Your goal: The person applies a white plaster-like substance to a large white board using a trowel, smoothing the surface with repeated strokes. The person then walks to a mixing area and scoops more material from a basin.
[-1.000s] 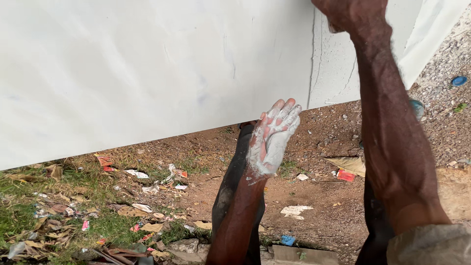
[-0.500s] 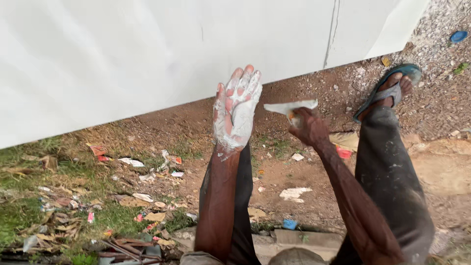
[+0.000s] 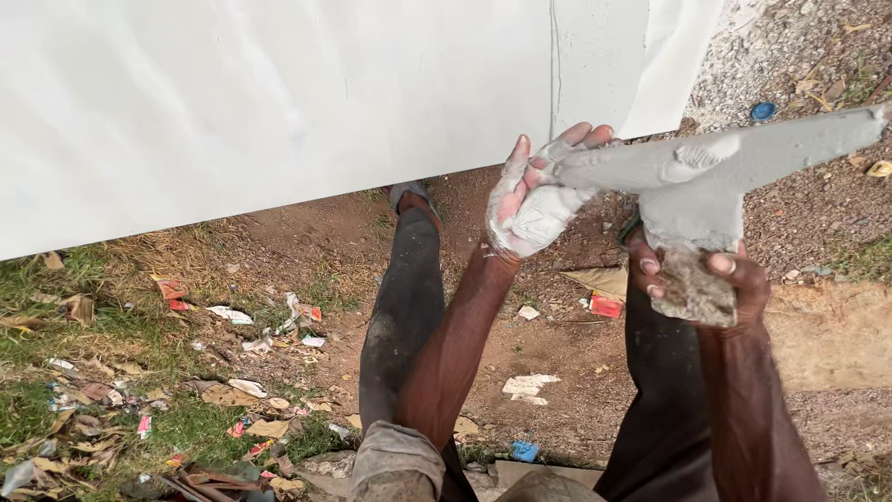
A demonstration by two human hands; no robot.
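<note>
While raised before the wall: both hands, close together, above bare ground.
Right hand [image 3: 699,279]: closed around the caked handle of a grey plaster-coated flat trowel [image 3: 715,163]; fingers wrapped tight, thumb and fingertips showing at the front of the grip.
Trowel position: held up in front of the right leg, blade roughly level, tip running toward the right edge of the view, near end meeting the left palm.
Trowel surface: smeared all over with wet grey-white plaster, a small ridge near the middle of the blade.
Left hand [image 3: 539,195]: open, fingers spread and slightly curled, palm turned toward the blade; nothing gripped, only touching the blade's left end.
Left palm: thickly coated with white plaster, fingertips partly bare.
Wall: large smooth white plastered wall [image 3: 279,102], filling the upper part of the view, lower edge slanting just above the hands; a thin vertical seam near the left fingertips.
Legs: dark, dust-stained trousers [image 3: 400,307] below the hands, one sandalled foot near the wall's base.
Ground: reddish-brown bare earth [image 3: 576,372] under the hands, gravel toward the upper right.
Litter: scattered paper scraps and coloured wrappers [image 3: 232,372] on the patchy grass at the left, well apart from the hands.
Small items: round blue bottle cap [image 3: 763,111] on the gravel; red flat wrapper [image 3: 605,306] between the legs.
</note>
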